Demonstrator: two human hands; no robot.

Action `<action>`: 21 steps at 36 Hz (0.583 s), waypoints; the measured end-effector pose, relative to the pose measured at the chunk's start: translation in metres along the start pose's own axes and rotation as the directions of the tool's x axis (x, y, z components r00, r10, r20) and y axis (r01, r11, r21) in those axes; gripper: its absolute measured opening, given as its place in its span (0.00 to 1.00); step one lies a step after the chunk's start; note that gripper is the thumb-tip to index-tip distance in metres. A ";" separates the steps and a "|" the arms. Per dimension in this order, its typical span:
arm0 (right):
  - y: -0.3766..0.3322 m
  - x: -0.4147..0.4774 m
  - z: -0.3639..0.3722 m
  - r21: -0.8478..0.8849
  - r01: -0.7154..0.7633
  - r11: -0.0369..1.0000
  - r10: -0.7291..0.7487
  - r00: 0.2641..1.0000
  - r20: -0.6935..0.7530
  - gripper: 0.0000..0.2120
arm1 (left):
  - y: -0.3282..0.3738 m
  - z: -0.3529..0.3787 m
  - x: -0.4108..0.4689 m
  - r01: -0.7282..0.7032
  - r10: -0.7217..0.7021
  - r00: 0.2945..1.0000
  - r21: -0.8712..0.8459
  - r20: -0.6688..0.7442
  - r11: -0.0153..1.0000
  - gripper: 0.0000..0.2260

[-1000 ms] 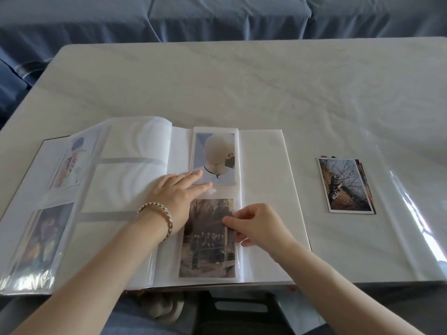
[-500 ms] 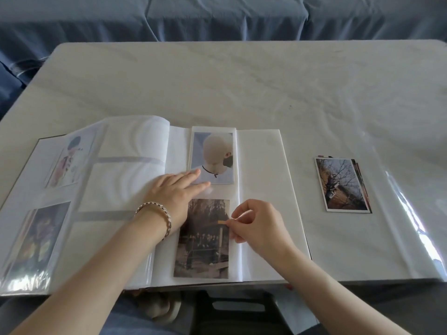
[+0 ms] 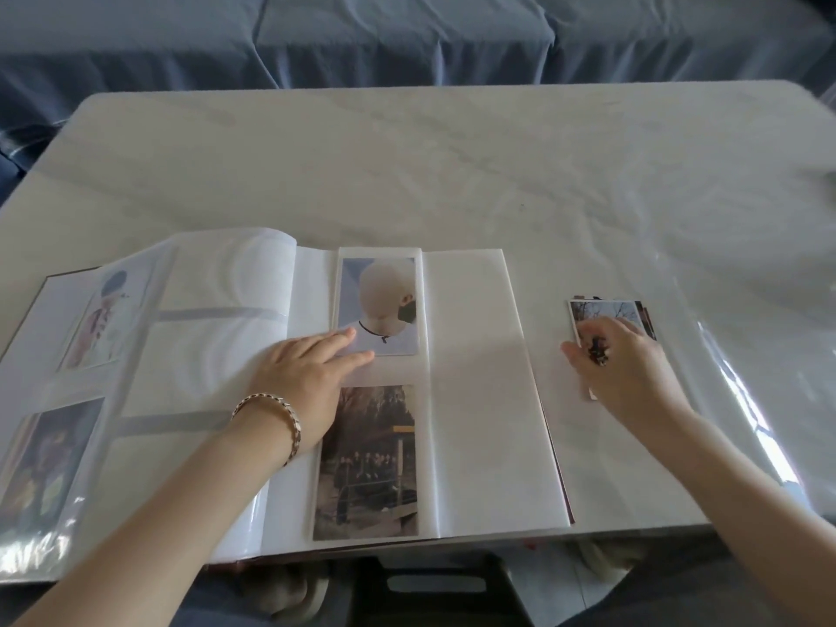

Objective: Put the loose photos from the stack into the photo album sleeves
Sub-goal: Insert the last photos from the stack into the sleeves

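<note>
Album sleeves (image 3: 475, 377), glossy plastic, lie under outstretched left hand (image 3: 303, 382); right hand (image 3: 629, 373) covers photo stack (image 3: 601, 312), grip unclear.

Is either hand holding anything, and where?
Left hand just presses the album page. Right hand covers the top photo, thumb at its left edge; grip unclear.

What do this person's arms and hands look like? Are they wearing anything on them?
No sleeves are in view, and both arms are bare up to the picture's edge. The left hand has a slim bracelet at its wrist, made of pale metallic links with dark segments. The right hand has nothing at its wrist.
</note>
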State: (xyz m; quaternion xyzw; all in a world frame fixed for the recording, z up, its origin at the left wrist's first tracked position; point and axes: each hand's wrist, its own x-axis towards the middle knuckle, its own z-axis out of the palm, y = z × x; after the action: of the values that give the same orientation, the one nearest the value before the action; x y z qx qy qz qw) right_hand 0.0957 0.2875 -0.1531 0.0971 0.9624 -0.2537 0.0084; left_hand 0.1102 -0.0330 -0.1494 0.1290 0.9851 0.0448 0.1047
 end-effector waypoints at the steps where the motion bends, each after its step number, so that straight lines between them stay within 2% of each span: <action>1: 0.008 0.004 -0.002 -0.086 -0.010 0.996 0.013 1.000 0.025 0.20 | 0.002 0.000 0.000 0.014 -0.014 1.000 -0.009 -0.008 1.000 0.22; 3: 0.020 0.006 -0.001 -0.249 -0.029 0.968 0.055 0.994 0.098 0.28 | 0.010 -0.001 0.002 0.057 -0.058 0.998 -0.015 -0.007 0.998 0.17; 5: 0.026 0.004 0.004 -0.370 -0.022 0.929 0.079 0.987 0.140 0.31 | 0.021 -0.003 0.006 0.107 -0.107 0.994 0.010 -0.004 0.994 0.15; 8: 0.027 -0.002 0.009 -0.425 0.024 0.905 0.035 0.991 0.130 0.27 | 0.040 -0.009 0.016 0.141 -0.140 0.990 0.070 -0.026 0.988 0.18; 12: 0.020 -0.007 0.011 -0.474 0.066 0.878 -0.006 0.992 0.126 0.20 | 0.070 -0.013 0.031 0.091 -0.094 0.995 -0.067 -0.035 0.994 0.26; 14: 0.018 -0.010 0.012 -0.488 0.080 0.869 -0.010 0.990 0.143 0.23 | 0.083 -0.011 0.039 0.009 -0.011 0.999 -0.091 -0.030 0.996 0.29; 17: 0.018 -0.013 0.011 -0.445 0.058 0.893 0.004 0.991 0.137 0.26 | 0.097 -0.004 0.051 -0.083 0.084 0.996 -0.020 0.038 0.996 0.28; 21: 0.019 -0.012 0.003 -0.314 -0.057 0.948 0.102 0.987 0.128 0.26 | 0.100 0.006 0.060 -0.009 0.003 0.989 0.042 0.145 0.999 0.24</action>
State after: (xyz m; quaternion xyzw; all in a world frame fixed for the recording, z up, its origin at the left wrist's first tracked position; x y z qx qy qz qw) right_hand 0.1107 0.3004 -0.1646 0.1151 0.9824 -0.1056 0.1025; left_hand 0.0798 0.0795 -0.1556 0.1372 0.9752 0.0145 0.1729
